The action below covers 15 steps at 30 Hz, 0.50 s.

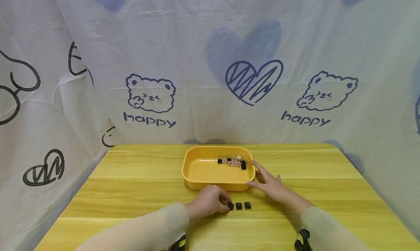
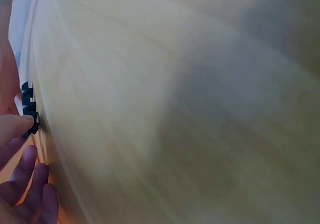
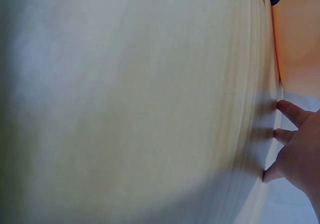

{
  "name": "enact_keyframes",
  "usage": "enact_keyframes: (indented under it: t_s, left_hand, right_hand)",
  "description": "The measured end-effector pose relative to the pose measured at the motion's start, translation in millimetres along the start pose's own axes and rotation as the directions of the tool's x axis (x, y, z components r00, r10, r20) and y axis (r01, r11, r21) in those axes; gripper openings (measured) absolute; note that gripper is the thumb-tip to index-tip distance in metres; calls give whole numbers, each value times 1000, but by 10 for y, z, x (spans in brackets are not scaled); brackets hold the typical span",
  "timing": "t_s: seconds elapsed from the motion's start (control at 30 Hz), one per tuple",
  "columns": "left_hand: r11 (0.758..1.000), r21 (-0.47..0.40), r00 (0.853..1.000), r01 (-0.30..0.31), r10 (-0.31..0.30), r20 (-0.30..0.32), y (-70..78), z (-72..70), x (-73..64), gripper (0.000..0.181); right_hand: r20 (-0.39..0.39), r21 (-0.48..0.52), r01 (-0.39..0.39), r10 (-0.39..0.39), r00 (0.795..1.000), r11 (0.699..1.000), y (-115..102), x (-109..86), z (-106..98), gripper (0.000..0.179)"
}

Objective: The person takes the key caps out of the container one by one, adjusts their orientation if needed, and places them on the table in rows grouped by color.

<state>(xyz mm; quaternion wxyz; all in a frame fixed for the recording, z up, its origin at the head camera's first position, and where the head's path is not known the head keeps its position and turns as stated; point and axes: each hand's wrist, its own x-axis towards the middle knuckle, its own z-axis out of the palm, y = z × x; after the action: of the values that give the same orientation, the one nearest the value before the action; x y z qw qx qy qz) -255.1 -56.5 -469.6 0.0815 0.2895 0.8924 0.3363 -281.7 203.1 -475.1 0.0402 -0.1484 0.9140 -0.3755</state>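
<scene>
Lower centre: left hand, nearer, pinches black block; two more blocks in line rightward; right hand, fingers spread, at right rim of tray

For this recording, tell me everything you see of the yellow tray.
The yellow tray is a shallow, glossy, rounded rectangle with a raised rim, apparently plastic. It stands upright and open-topped on the wooden-looking table, longer from left to right. Small black and pale pieces cluster toward its right. The right hand appears to touch its right end with the fingertips.
</scene>
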Motion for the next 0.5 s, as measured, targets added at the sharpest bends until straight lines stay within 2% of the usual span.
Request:
enact_keyframes:
  t_s: [0.17,0.5]
  left_hand:
    - [992,123,999,-17,20,-26,-22,-10,-14,18]
    - [984,176,1000,-8,10,-8,-33,12,-2,16]
  right_hand:
    - [-6,-3,1,-1,1000,1000,14,10,5,81]
    - [-1,-4,-6,6,1000,1000,18,17,13,80]
